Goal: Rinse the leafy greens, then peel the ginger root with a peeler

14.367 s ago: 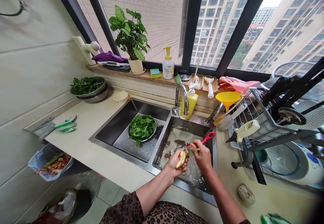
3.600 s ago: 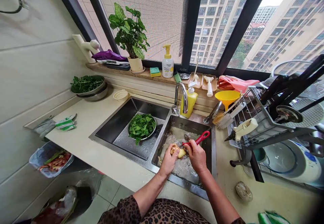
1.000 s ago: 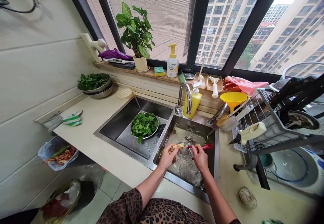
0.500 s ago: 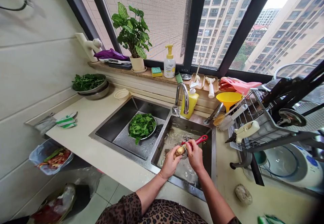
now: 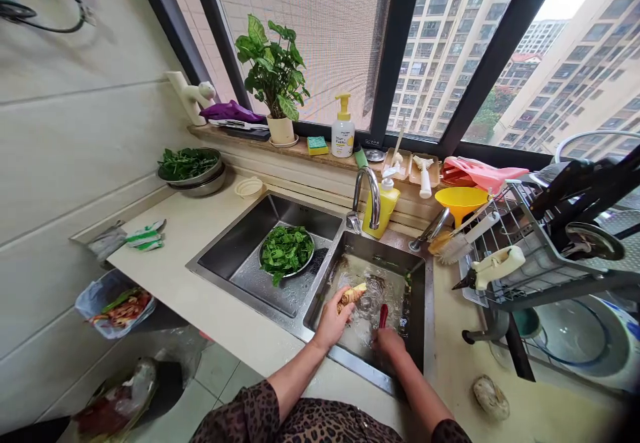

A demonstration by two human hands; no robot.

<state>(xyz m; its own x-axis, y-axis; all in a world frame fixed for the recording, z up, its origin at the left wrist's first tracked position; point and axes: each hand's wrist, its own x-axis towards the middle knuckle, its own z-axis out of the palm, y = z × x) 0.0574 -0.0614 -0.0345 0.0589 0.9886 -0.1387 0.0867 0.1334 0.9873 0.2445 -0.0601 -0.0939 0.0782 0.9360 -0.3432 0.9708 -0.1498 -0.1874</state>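
Observation:
In the head view my left hand (image 5: 334, 319) is closed around a knobby, partly peeled piece of ginger (image 5: 356, 292), its pale yellow end pointing up and right. It is held over the right sink basin (image 5: 427, 309), which has water in it. My right hand (image 5: 390, 344) is lower in that basin, near its front, closed on a red-handled peeler (image 5: 383, 316). The red handle sticks up from the hand; the peeler's blade is hidden. My right hand is slightly blurred, and it is apart from the ginger.
A bowl of green leaves (image 5: 287, 251) sits in the left basin. The faucet (image 5: 367, 193) arches behind the right basin, beside a yellow soap bottle (image 5: 383, 209). At right are a dish rack (image 5: 525, 229) and a stone-like lump (image 5: 491, 396). A waste bin (image 5: 115, 306) hangs at left.
My right hand has moved the peeler off the ginger and down toward the front of the basin. My left hand still holds the ginger. The view has shifted slightly.

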